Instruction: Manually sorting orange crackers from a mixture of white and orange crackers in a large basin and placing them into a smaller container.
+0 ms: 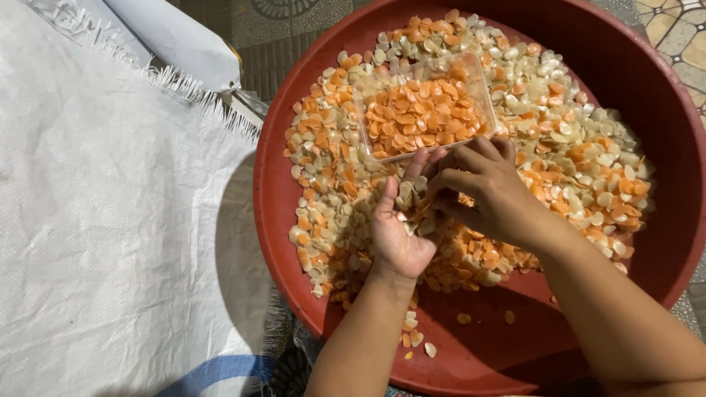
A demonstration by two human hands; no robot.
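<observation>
**Head view: two hands sorting chips in a red basin**

Head camera looks straight down. At the far left a white woven sack (pixel 95 220) covers the floor, its frayed edge running up toward a rolled white bag (pixel 173 40). To the right of it sits a big round red basin (pixel 515 353), its bottom spread with a layer of small orange and cream chips (pixel 581 154).

Left hand (pixel 401 228) lies palm up over the chips near the middle of the basin, fingers loosely cupped around a small heap of cream pieces. Right hand (pixel 489 191) comes in from the lower right and meets it, its fingertips pinched together on pieces in the left palm, so the two hands touch. Just above them, resting on the chips, is a clear plastic tray (pixel 423 106) filled almost wholly with orange chips. A few loose pieces lie on the bare basin bottom near the wrists.
</observation>
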